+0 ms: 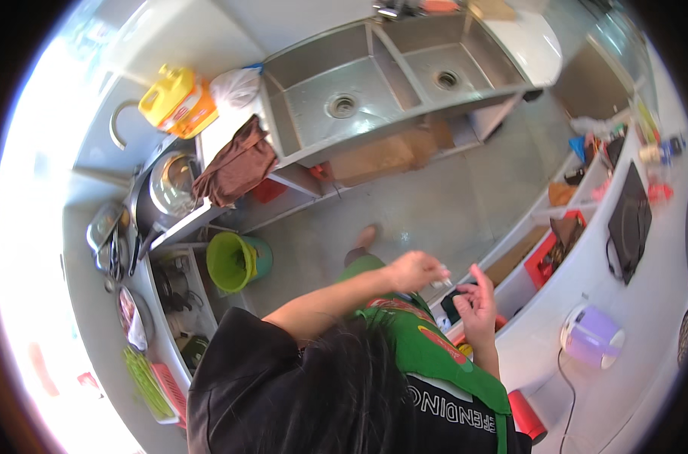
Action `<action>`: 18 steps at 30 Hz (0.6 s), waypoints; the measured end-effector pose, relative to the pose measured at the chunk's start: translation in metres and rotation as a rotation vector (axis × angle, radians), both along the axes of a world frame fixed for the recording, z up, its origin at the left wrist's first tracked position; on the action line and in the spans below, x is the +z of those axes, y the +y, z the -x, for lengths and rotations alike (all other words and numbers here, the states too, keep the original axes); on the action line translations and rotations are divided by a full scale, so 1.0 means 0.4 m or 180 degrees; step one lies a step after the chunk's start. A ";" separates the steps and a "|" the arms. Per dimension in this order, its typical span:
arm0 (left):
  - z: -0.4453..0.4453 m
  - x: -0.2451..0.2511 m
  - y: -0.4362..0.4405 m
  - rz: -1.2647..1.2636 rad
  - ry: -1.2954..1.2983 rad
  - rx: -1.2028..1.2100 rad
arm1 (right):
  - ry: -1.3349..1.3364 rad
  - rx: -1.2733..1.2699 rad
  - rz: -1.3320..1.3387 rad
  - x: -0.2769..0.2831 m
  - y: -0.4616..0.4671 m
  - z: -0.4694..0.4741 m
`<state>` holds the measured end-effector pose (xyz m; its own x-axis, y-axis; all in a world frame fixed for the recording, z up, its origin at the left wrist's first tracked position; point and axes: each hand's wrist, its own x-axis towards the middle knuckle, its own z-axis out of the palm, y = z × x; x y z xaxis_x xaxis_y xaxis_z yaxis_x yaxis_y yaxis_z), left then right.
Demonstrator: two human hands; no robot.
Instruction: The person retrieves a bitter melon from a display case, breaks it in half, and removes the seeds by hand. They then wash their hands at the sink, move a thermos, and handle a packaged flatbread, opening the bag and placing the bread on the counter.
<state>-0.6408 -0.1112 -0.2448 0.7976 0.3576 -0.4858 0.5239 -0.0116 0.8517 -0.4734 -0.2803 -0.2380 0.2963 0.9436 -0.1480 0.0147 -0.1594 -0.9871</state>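
Observation:
My left hand (413,270) is raised in front of the green apron (403,332), its fingers pinched around a small whitish object (443,278). Blur and size keep me from telling what that object is. A short gap to the right, my right hand (478,306) holds nothing, with its fingers spread and the thumb apart. Both hands are over the space between the apron and the low shelves (534,306) of the right-hand counter.
Ahead is a double-bowl stainless steel sink (321,133). A brown cloth (239,164) hangs over the counter edge beside a yellow jug (176,102). A green bucket (227,264) stands on the floor at left. The right counter holds a purple-and-white appliance (594,336) with a cord and a black bag (629,221).

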 end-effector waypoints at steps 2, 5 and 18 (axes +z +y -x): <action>0.030 0.032 0.009 0.0408 -0.0465 0.0322 | 0.0350 0.0455 0.0189 0.019 0.092 0.058; 0.135 0.061 0.081 0.1002 -0.0434 0.0530 | -0.0019 0.0359 0.0219 0.042 0.220 0.147; 1.025 -0.136 0.172 -0.0352 0.0808 0.4039 | -0.0769 0.2745 0.0711 0.024 0.815 0.693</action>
